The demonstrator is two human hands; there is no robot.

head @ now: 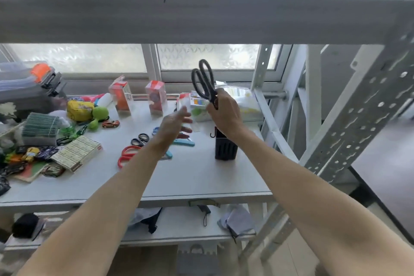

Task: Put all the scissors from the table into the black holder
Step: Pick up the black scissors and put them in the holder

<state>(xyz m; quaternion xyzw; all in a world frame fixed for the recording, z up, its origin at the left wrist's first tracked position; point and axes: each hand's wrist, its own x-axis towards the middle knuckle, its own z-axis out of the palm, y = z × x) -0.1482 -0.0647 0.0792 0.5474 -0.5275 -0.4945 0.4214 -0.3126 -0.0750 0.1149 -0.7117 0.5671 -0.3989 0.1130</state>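
My right hand (225,111) grips black-handled scissors (203,80) by the blades, handles pointing up, directly above the black holder (225,147) that stands on the white table (190,175). My left hand (173,124) hovers open, fingers spread, over the scissors lying on the table. Under and beside my left arm lie red-handled scissors (126,154), small black-handled scissors (140,139), and turquoise-handled scissors (184,142); a blue handle (155,130) peeks out behind my left hand. My arm hides parts of them.
Toys, a yellow pouch (79,110), a toy car (111,123), card boxes (76,154) and a stack of cases (40,129) crowd the table's left. Clear boxes (121,96) and packets (242,103) stand at the back. A shelf beam (201,18) runs overhead; perforated rack posts (349,123) rise on the right.
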